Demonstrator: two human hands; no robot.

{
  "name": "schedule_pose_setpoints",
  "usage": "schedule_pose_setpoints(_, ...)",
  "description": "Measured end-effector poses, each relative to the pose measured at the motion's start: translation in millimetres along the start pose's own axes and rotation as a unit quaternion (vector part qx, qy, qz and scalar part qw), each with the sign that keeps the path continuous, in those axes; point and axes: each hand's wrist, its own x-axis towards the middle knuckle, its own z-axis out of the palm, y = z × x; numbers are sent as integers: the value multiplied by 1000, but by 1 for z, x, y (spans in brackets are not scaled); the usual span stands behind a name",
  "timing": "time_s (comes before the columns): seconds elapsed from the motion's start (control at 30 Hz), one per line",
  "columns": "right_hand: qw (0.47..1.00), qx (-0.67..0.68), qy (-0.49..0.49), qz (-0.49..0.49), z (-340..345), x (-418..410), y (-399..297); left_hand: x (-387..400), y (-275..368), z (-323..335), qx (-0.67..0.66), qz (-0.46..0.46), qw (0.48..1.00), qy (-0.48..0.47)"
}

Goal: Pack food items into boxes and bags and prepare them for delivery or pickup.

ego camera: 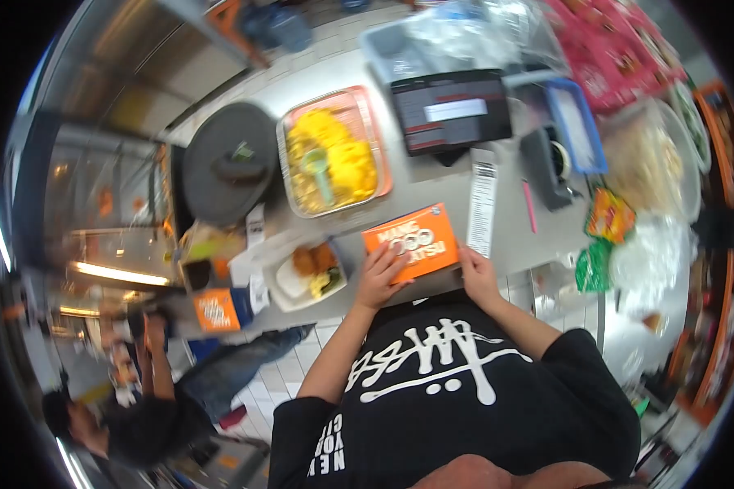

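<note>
Closed and orange on top, a cardboard food box [431, 235] with printed lettering is between my hands at the steel worktable's near edge. My left hand [382, 275] lies over its left side, fingers spread across the lid. At the right edge, my right hand [480, 275] pinches the box's corner. A long printed paper slip [483, 195] lies just beyond that hand, its lower end by my fingers. Left of my left hand sits an opened food box [290, 278] with white rice, browned fried pieces and a yellow and green side.
A metal tray [376, 177] of yellow food holds a green scoop [319, 174]. Beside it is a round dark lid [231, 162]. A tablet [452, 113], a tape dispenser [544, 165] and a pink pen [529, 206] lie farther right. Another person [153, 422] works at left, near another orange box [216, 310].
</note>
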Motion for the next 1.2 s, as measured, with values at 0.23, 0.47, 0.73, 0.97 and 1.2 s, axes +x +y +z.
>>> schedule_pose_setpoints(0.23, 940, -215, -69, -256, -33, -7, 14, -2, -8, 2, 18, 27, 999, -35)
schedule_pose_setpoints(0.47, 992, -77, -68, 76, -24, 42, -23, 0, -8, -2, 9, 33, 997, -66)
schedule_pose_setpoints(0.73, 795, -398, -214, -404, -31, 50, -16, 1, -3, -5, 0, 27, 998, -49)
schedule_pose_setpoints(0.97, 779, -390, -283, -402, -34, 59, -24, 0, -5, -3, 13, 47, 999, -22)
schedule_pose_setpoints(1.2, 769, -323, -277, -477, -21, 74, -3, -5, -15, 3, 64, 75, 995, -23)
